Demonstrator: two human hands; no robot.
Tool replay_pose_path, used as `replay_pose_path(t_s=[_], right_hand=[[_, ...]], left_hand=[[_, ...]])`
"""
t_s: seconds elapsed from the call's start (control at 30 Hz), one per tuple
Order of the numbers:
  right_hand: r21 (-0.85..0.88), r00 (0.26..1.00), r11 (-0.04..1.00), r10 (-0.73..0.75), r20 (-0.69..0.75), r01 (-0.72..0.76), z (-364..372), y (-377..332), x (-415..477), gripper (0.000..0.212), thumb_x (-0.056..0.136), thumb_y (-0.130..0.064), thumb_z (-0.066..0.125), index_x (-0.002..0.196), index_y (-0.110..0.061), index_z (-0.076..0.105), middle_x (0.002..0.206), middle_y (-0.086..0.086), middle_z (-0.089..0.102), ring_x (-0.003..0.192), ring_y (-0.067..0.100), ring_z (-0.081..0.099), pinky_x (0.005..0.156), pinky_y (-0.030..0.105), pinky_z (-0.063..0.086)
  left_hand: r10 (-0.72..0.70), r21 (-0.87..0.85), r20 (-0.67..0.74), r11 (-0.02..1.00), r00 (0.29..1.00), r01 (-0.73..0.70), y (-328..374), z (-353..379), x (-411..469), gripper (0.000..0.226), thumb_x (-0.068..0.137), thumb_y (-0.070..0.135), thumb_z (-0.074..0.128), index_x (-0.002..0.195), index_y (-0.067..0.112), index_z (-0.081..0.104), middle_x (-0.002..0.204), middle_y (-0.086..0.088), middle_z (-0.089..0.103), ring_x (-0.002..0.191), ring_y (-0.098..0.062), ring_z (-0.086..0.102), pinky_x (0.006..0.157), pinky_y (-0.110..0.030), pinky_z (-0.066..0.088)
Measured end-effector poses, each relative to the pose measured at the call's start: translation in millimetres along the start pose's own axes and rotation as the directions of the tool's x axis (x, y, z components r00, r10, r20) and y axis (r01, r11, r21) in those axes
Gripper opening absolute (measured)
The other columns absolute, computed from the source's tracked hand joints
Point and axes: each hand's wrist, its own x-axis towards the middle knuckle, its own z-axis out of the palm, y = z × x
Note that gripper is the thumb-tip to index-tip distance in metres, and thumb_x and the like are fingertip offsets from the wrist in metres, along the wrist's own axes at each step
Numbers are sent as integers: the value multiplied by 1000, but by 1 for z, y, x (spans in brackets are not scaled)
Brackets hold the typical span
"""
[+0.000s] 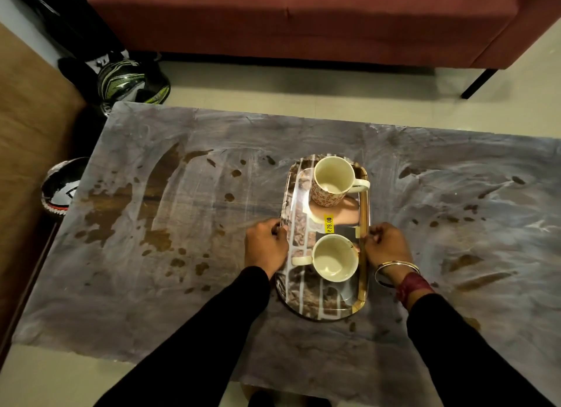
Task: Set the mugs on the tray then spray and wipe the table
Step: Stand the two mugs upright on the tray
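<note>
An oblong patterned tray (362,291) with a yellow price sticker lies in the middle of the low table (170,300). Two cream mugs stand on it. The far mug (331,182) has a floral outside and its handle points right. The near mug (334,256) has its handle pointing left. My left hand (265,246) grips the tray's left rim beside the near mug. My right hand (387,244) grips the right rim opposite it. The tabletop is streaked grey with brown wet patches, mostly on the left.
A red sofa (303,21) stands beyond the table across a strip of pale floor. Helmets and bags (130,82) sit on the floor at the far left corner, and another helmet (60,191) lies by the table's left edge.
</note>
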Motion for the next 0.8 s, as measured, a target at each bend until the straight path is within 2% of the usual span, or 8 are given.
replay_pose_path(t_s=[0.1,0.17,0.23,0.33,0.5,0.67,0.8], right_hand=[[-92,996,995,-36,83,44,-5,-4,4,13,83,-11,77,77,-16,67,65,-1,63,63,19,60,63,27,43],[-149,994,988,-21,107,37,-9,-7,8,17,80,-12,79,71,-15,66,62,0,63,60,20,61,59,29,48],[-187,994,982,-22,106,41,-10,-8,10,20,78,-14,81,67,-14,64,61,2,65,61,25,65,63,35,56],[-211,995,976,-38,96,58,-9,-15,9,21,77,-16,82,66,-15,65,62,3,66,63,25,66,65,36,57],[-198,993,976,-75,91,92,11,-43,0,20,75,-16,84,65,-15,67,60,2,66,62,23,65,62,33,55],[-153,984,981,-97,150,120,54,-89,-14,18,74,-16,81,65,-12,66,58,3,67,58,25,67,62,42,60],[-119,976,981,-134,174,156,94,-128,-31,19,76,-14,81,65,-11,66,60,3,66,60,24,65,60,33,54]], left_hand=[[-45,2,-31,999,999,45,0,3,-2,14,87,21,71,97,20,80,78,0,78,70,-20,72,67,-33,61],[-71,13,-29,997,997,71,0,4,-2,13,85,23,73,95,20,80,79,0,79,71,-20,73,68,-31,61],[-83,26,-31,996,996,84,1,4,0,13,84,24,72,94,19,79,79,0,78,72,-21,73,67,-28,58],[-93,40,-53,995,994,95,3,-1,1,13,84,24,72,93,20,79,79,-1,78,73,-22,72,66,-23,52],[-96,25,-83,995,992,99,-14,-30,4,14,83,27,69,91,19,78,73,2,76,66,-19,71,64,-34,60],[-98,64,-119,992,988,106,-48,-84,21,15,83,27,70,88,17,79,68,-1,74,64,-21,69,65,-38,60],[-89,69,-166,992,982,101,-74,-133,33,14,83,23,73,89,14,81,73,-5,78,68,-24,71,69,-35,60]])
